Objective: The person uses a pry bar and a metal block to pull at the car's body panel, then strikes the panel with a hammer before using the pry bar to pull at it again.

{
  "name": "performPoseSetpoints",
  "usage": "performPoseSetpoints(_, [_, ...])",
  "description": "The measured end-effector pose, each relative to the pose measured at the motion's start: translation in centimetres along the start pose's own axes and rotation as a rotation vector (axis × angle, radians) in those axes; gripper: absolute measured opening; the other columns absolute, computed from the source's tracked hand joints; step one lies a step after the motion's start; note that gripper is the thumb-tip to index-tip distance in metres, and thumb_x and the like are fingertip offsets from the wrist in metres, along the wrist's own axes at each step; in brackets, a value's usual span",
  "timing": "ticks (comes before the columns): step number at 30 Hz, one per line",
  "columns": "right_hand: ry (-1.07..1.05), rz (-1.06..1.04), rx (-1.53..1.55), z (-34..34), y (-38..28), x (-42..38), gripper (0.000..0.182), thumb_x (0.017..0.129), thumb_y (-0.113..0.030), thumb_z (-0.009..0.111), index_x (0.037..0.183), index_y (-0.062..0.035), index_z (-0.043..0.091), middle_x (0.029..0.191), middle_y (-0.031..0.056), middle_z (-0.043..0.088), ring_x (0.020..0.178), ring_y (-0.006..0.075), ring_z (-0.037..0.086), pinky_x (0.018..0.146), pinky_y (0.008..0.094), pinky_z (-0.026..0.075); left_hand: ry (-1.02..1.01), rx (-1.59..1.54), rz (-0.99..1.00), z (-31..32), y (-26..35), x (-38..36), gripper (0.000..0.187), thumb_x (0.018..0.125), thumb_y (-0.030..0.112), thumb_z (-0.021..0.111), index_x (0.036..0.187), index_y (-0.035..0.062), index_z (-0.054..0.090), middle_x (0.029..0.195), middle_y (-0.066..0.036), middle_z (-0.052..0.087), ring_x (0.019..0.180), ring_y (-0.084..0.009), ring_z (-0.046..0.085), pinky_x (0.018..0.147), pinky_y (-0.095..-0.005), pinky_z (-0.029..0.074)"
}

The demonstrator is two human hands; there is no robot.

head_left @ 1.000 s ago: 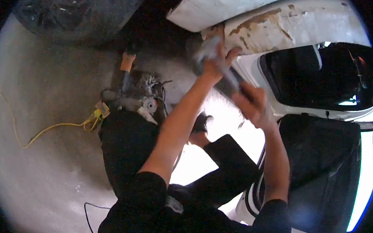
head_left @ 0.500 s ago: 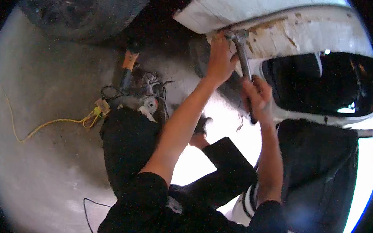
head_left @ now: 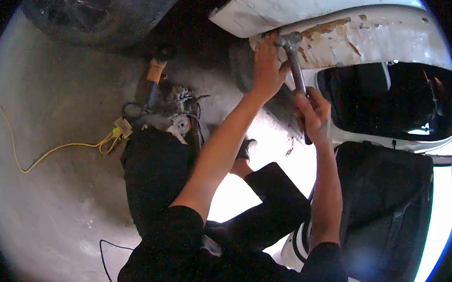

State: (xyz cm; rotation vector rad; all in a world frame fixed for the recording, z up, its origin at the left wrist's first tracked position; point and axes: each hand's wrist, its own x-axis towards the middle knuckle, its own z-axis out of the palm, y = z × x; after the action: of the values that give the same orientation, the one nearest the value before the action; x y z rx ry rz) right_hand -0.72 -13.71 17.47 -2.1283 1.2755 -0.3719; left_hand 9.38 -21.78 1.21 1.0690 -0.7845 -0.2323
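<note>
My right hand (head_left: 314, 115) is closed around the handle of a hammer (head_left: 296, 68), whose metal head lies against or just over the worn lower edge of a white car body panel (head_left: 377, 39). Bare brownish patches and flaked paint show along that panel. Close to the hammer head, my left hand (head_left: 268, 74) reaches up with fingers stretched out, fingertips at the panel's end. Whether anything sits under those fingertips is hidden.
An orange and black power tool (head_left: 156, 72) lies on the concrete floor beside a small disc (head_left: 182, 124) and cables. A yellow cord (head_left: 62, 147) runs left. A dark tyre (head_left: 99, 9) stands upper left; a black door panel (head_left: 382, 212) is at right.
The hammer head has shifted very slightly up and right, with my right hand still round the handle. My left hand stays in nearly the same place; the whole view moved a little.
</note>
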Motion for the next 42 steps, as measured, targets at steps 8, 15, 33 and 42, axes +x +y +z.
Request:
performPoseSetpoints(8, [-0.29,-0.258,-0.368,1.6,-1.0,-1.4,0.033,0.094,-0.029,0.066,0.104,0.002,0.065,0.073,0.012,0.063,0.061,0.0166,0.054,0.058,0.0354,0.044,0.213,-0.091,-0.02,0.2,-2.5,0.5,0.083,0.086,0.043,0.077,0.143,-0.0022,0.038,0.135,-0.027,0.05,0.127,-0.0408,0.047,0.109,-0.0491,0.035])
performPoseSetpoints(15, [-0.21,-0.353,-0.29,1.3,1.9,0.0,0.035,0.098,-0.033,0.063,0.089,0.0,0.058,0.062,-0.0026,0.048,0.053,0.0053,0.04,0.046,0.0262,0.03,0.018,-0.146,-0.124,0.7,-3.8,-0.4,0.08,0.085,0.031,0.078,0.145,-0.002,0.037,0.145,-0.024,0.044,0.135,-0.0393,0.042,0.113,-0.0448,0.033])
performPoseSetpoints(33, [-0.235,-0.319,-0.205,-0.5,-1.8,-2.4,0.032,0.095,-0.028,0.066,0.099,0.0033,0.064,0.066,0.01,0.058,0.058,0.0199,0.055,0.053,0.0388,0.043,-0.138,-0.295,-0.213,-1.3,-1.7,1.1,0.09,0.094,0.043,0.067,0.155,-0.0036,0.02,0.161,-0.029,0.021,0.15,-0.0439,0.017,0.122,-0.0483,0.015])
performPoseSetpoints(42, [-0.128,-0.268,-0.198,-1.0,-0.1,-2.7,0.03,0.096,-0.027,0.064,0.098,0.0031,0.062,0.063,0.0049,0.053,0.054,0.0145,0.05,0.054,0.0338,0.042,-0.231,-0.244,-0.21,-1.3,1.1,1.0,0.057,0.104,0.029,0.052,0.149,-0.0015,0.035,0.148,-0.023,0.043,0.138,-0.0344,0.04,0.117,-0.0432,0.026])
